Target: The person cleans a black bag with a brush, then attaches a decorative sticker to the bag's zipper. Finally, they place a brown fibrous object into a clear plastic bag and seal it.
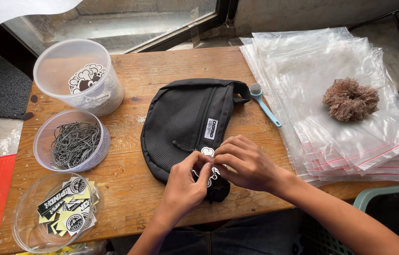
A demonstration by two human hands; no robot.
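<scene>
Pinching a small tag at the black pouch's near edge, left hand and right hand.

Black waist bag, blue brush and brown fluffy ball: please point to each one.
Black waist bag (176, 123), head view, on its mesh panel.
Blue brush (268, 111), head view, on its handle.
Brown fluffy ball (350, 99), head view, on its middle.

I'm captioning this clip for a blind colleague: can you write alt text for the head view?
Two hands, left and right, pinch a small tag at the end of a black waist bag on a wooden table, with tubs of stickers and ball chain to the left, and zip bags to the right.
</scene>
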